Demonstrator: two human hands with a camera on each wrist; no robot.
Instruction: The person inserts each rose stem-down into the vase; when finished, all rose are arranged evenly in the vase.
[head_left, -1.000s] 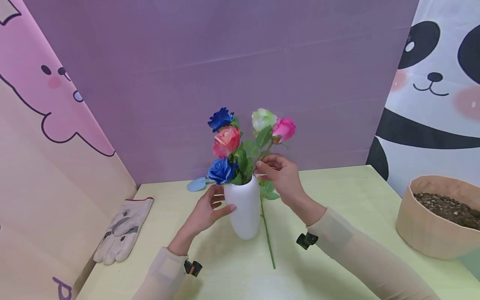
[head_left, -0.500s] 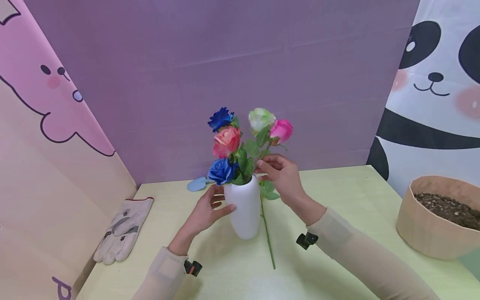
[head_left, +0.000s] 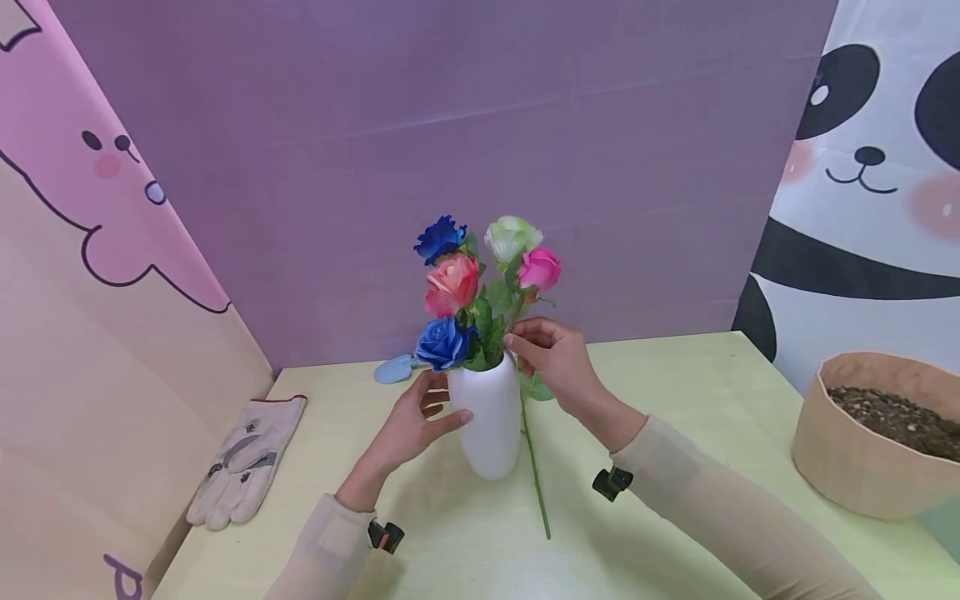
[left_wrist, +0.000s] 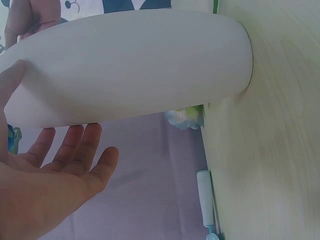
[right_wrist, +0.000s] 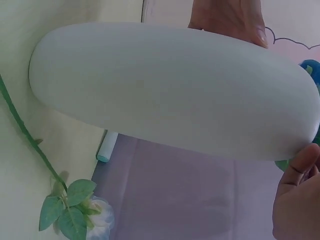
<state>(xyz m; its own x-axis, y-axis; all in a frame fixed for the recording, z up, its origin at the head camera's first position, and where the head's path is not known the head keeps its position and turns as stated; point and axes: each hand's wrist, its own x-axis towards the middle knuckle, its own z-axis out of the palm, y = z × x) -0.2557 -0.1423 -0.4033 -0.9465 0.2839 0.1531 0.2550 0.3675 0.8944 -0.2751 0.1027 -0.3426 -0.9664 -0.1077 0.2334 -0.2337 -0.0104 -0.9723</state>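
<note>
A white vase stands upright on the table. Steadying its left side, my left hand has the thumb in front and fingers round the far side. In the vase are a pink rose, a pale green-white rose, a coral rose and two blue roses. At the rim my right hand pinches the pink rose's stem between thumb and fingers. The right wrist view shows the thumb right at the vase's mouth; the blooms are mostly out of that view.
Behind the vase, a pale blue-white flower lies with its green stem toward me. A light blue trowel lies at the back edge. Work gloves lie at left. A tan pot of soil stands at right.
The pink and green-white roses have swung left, closer to the other blooms. My right hand has shifted slightly left and down toward the rim. The left hand stays on the vase.
</note>
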